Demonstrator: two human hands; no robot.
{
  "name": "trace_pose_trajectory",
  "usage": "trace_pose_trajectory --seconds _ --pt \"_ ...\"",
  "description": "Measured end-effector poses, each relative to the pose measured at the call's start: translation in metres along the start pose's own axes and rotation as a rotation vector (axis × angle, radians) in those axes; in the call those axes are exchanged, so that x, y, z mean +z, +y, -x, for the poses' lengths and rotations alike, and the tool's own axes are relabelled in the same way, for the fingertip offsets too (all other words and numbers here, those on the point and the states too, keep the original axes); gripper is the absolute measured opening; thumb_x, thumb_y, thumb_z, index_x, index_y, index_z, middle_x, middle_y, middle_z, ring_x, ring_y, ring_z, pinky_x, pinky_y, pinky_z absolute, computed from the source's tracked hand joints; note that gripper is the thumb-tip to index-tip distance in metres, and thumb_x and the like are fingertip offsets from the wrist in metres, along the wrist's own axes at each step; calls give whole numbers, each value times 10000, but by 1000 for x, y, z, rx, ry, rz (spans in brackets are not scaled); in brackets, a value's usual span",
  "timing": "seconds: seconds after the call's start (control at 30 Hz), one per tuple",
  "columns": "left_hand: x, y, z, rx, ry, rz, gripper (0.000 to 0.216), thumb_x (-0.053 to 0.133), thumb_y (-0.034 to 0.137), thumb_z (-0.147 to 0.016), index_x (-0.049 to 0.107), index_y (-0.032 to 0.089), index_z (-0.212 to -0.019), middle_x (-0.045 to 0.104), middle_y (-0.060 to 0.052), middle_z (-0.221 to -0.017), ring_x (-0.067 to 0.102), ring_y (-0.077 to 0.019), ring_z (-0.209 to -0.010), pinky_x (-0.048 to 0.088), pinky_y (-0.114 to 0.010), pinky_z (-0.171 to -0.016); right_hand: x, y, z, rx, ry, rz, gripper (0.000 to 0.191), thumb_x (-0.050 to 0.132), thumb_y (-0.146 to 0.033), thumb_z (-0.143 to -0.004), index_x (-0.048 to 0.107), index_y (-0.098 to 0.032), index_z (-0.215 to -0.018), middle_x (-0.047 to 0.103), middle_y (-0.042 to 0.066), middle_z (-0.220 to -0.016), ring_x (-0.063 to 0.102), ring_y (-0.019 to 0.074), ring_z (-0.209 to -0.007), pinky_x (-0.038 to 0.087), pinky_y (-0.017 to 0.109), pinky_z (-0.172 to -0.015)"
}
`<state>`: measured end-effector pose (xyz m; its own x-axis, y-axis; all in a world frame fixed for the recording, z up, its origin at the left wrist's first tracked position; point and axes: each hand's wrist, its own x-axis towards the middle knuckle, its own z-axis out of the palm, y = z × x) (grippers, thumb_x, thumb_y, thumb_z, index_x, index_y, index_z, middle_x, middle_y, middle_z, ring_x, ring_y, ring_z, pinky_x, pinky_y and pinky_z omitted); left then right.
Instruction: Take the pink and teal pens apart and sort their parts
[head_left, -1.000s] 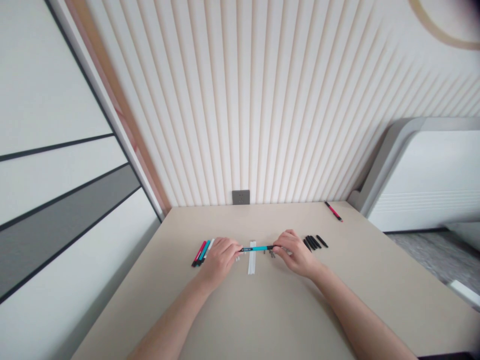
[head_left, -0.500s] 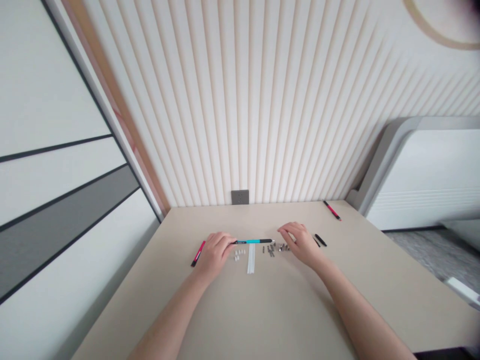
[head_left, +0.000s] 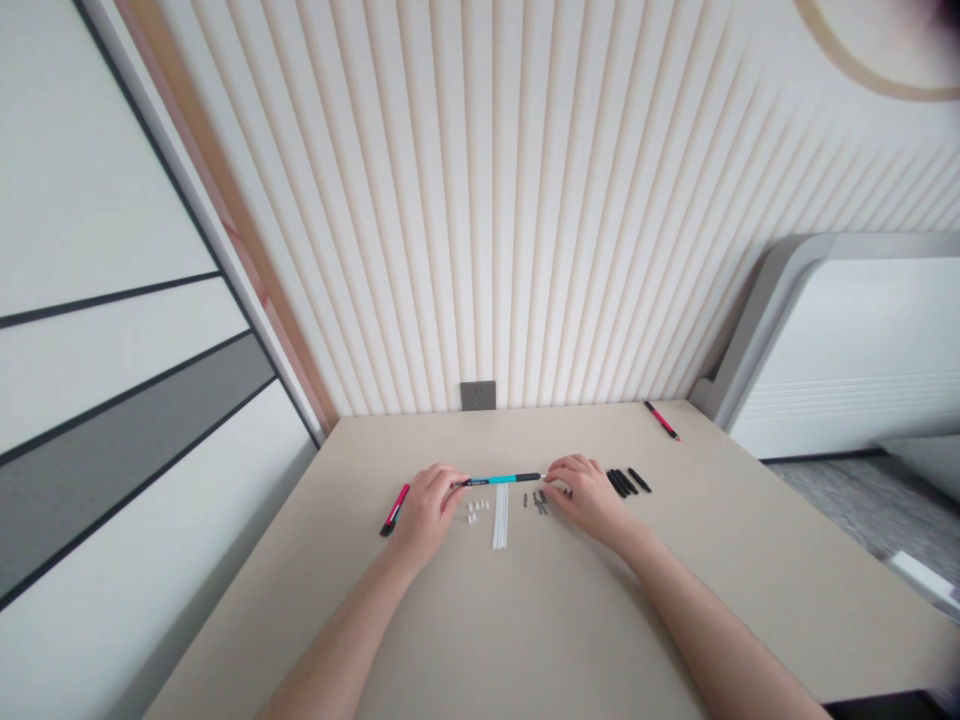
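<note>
Clamping my left grip (head_left: 427,510) shut on the left end of a slim teal-and-black pen (head_left: 501,479), I am holding the pen sideways across my front. My right grip (head_left: 586,497) is sitting at the pen's other end with its fingers curled in at the metal tip, though I cannot tell whether they are pressing on it or only just beside it. Both hands are working over a pale beige worktop (head_left: 600,610).

Just below the pen, on my side of it, a small cluster of white plastic pieces (head_left: 474,513) is lying, and beside those some thin white rods (head_left: 500,518) are lying together, pointing towards me. Below the pen's right end, small dark grey metal parts (head_left: 538,502) are scattered. Beyond that end, past my right grip, several black pen parts (head_left: 621,483) are lying in a loose fan. Beyond the pen's left end, past my left grip, a red-and-black pen (head_left: 394,509) is lying at a slant. Well behind the pen, near the worktop's far edge, a second red-and-black pen (head_left: 661,420) is lying, and a grey wall socket (head_left: 478,395) is showing on the ribbed wall panelling (head_left: 525,200).
</note>
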<state>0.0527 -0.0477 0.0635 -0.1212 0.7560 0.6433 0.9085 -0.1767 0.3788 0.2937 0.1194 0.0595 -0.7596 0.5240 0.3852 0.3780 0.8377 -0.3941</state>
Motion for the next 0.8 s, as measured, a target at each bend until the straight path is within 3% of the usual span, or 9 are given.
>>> trace_pose_trajectory --seconds 0.33,0.53,0.63,0.8 --pt "1 0 1 -33 23 42 55 547 228 -921 595 219 -945 637 -27 -913 607 -189 -876 497 -330 -790 2 0 -1 -12 -2 -42 137 563 -236 -892 692 -236 -844 702 55 -943 587 242 -979 412 409 -865" --pt "0 0 0 -28 25 48 54 544 226 -929 592 215 -950 634 -28 -900 605 -183 -848 490 -319 -774 -5 -3 -5 229 210 -500 216 554 -394 -899 684 -223 -910 718 53 -922 625 219 -865 477 366 -810" --pt "1 -1 1 -32 17 40 50 539 225 -933 586 216 -947 634 -28 -898 606 -187 -850 486 -323 -773 -8 -3 -5 254 215 -649 253 589 -442 -873 688 -213 -912 718 58 -922 622 221 -869 481 358 -807" --pt "2 -3 2 -32 11 32 55 530 233 -940 580 214 -955 633 -29 -901 604 -187 -856 481 -330 -784 -7 -6 -4 234 187 -680 258 601 -447 -864 699 -214 -913 714 57 -920 617 221 -870 471 359 -810"
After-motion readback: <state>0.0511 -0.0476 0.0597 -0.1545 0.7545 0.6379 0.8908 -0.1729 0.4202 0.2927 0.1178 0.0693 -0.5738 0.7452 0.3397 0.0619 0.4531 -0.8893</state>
